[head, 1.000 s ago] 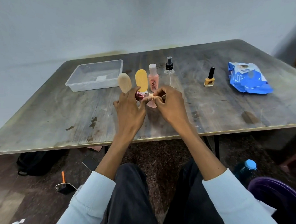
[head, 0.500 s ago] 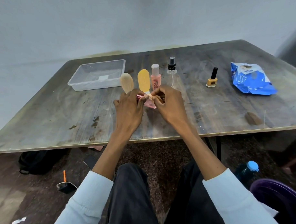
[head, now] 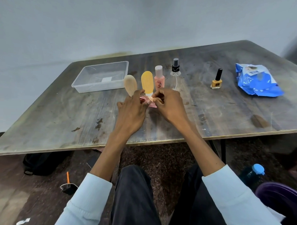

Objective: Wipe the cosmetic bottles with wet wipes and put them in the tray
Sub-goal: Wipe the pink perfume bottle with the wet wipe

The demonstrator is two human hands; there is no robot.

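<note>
Both arms reach forward, bare forearms out of pale rolled sleeves, wrists converging just in front of the pink bottle (head: 159, 78). Left hand (head: 131, 110): back of hand up, fingers curled forward, gripping a small dark-red item (head: 142, 100), mostly hidden. Right hand (head: 170, 105): knuckles up, fingers bent inward, thumb and forefinger pinching a folded pinkish wipe (head: 151, 100). Fingertips of both hands almost touching.

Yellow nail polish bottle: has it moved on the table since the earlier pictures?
No. The yellow nail polish bottle stands just left of the blue wipes pack as before; only the camera shifted.
</note>
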